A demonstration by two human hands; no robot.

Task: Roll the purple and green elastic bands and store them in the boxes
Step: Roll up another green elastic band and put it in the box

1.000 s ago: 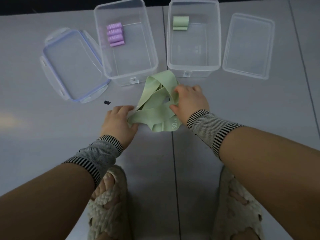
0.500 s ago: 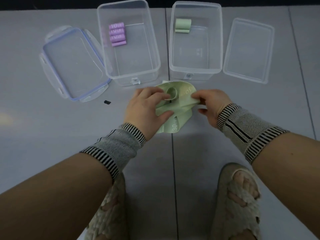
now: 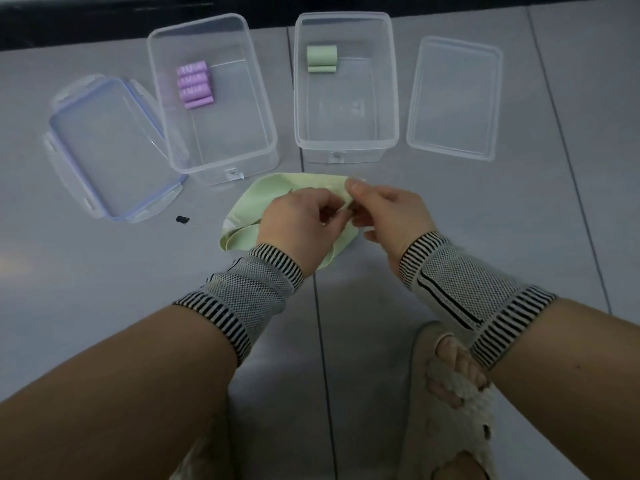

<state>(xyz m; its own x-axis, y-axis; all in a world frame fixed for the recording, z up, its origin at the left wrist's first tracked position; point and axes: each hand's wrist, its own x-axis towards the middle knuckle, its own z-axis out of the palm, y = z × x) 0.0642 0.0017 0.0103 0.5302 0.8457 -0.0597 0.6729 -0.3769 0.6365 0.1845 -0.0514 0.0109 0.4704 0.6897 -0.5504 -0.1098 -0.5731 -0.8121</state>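
Head: green band (image 3: 263, 199) now more unfolded.

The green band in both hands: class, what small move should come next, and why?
Probably start rolling from the pinched end. The left hand and right hand both pinch the green band near its far edge, while the rest lies loose and unrolled on the floor. A rolled green band already sits in the right box, so this one likely follows it.

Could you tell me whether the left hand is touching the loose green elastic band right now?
Touching. The head view shows the left hand with its fingertips pinching a fold of the green elastic band, opposite the right hand.
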